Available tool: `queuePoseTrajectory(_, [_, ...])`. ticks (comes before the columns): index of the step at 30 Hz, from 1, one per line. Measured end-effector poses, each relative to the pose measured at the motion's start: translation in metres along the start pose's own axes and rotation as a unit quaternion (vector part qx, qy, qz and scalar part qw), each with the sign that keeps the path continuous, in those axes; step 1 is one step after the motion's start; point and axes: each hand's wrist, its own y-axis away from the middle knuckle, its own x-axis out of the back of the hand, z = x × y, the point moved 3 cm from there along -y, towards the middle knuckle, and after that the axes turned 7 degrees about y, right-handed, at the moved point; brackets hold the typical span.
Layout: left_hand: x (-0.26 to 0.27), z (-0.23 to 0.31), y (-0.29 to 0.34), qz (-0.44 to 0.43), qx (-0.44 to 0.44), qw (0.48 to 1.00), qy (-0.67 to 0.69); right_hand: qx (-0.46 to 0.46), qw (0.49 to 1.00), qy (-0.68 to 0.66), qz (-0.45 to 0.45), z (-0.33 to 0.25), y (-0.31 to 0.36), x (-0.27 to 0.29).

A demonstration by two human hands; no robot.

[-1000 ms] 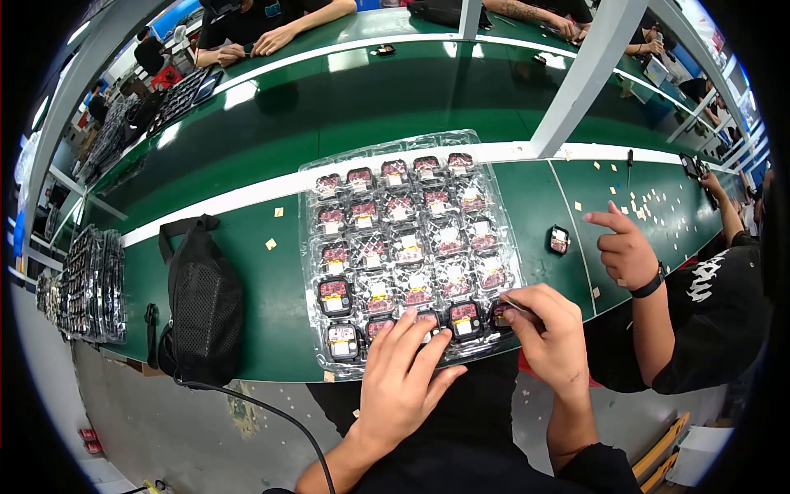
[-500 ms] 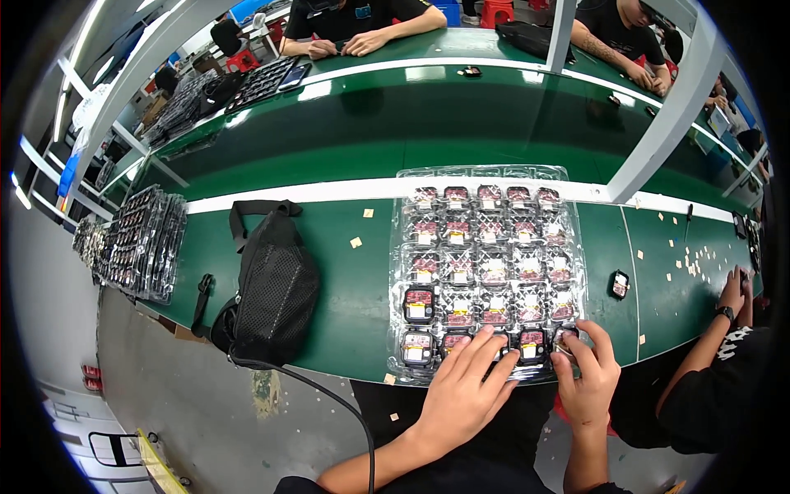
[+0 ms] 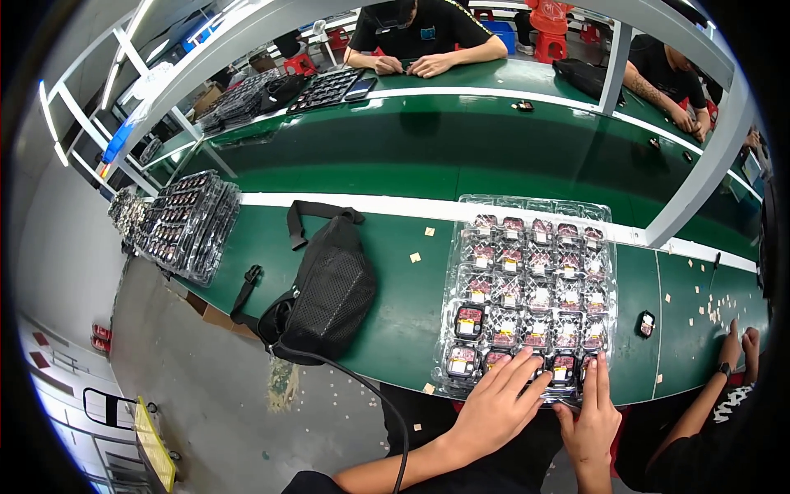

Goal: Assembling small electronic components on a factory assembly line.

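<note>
A clear plastic tray (image 3: 450,288) lies on the green bench, with rows of small black square devices in its pockets. White crisscross marks show over most of them; one front-left device (image 3: 469,321) appears without those marks. My left hand (image 3: 504,405) rests flat across the front row, fingers stretched over devices it partly hides. At the front right corner, my right hand (image 3: 591,420) lays its straight fingers on the corner device, which they mostly cover. Its thumb is apart, beside the tray's front edge. Neither hand grips anything visible.
A black mesh bag (image 3: 325,288) with a cable lies left of the tray. Stacked filled trays (image 3: 185,226) stand farther left. One loose device (image 3: 646,323) sits to the right, near scattered beige chips (image 3: 716,309) and a co-worker's arm (image 3: 699,403). A white post (image 3: 699,156) rises beyond.
My right hand's bent finger and thumb at the corner device have straightened, and the fingers now lie on it. My left hand stays over the front row. The whole view has shifted.
</note>
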Motion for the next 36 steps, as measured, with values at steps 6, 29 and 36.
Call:
queuePoseTrajectory(6, [-0.001, 0.003, 0.002, 0.019, -0.011, 1.0, -0.01, 0.01, 1.0, 0.014, 0.002, -0.004, 0.002, 0.002])
queuePoseTrajectory(29, [-0.006, 0.008, -0.003, 0.038, -0.051, 0.995, -0.072, 0.122, 0.987, 0.093, 0.055, 0.029, 0.003, 0.01])
queuePoseTrajectory(36, [-0.003, 0.007, -0.003, 0.028, -0.028, 0.997, -0.07, 0.137, 0.988, 0.076, 0.005, 0.028, -0.004, 0.015])
